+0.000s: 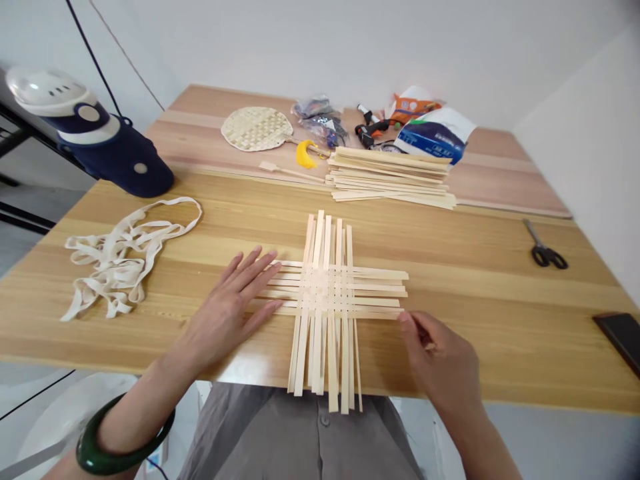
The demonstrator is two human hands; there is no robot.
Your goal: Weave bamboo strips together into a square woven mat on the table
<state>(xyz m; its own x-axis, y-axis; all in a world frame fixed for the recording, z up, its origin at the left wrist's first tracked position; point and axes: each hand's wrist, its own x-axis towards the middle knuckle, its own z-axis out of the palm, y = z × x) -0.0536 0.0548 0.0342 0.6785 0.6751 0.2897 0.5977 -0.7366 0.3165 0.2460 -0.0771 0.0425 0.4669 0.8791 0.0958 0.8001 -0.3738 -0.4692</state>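
In front of me on the table lies a woven mat of pale bamboo strips (pixel 323 290), with loose strip ends sticking out on all four sides. Several ends hang over the table's near edge. My left hand (pixel 230 300) lies flat with fingers stretched over the left-hand strip ends. At the right side, my right hand (pixel 443 353) pinches the end of the lowest crosswise bamboo strip (pixel 375 315) between thumb and forefinger. Its other fingers are curled in.
A stack of bamboo strips (pixel 390 177) lies farther back. Around it are a woven fan (pixel 257 129), a glue gun (pixel 373 130) and a blue tissue pack (pixel 435 135). White cotton tape (pixel 125 257) and a navy bottle (pixel 115 153) sit left; scissors (pixel 545 250) and a phone (pixel 620 337) right.
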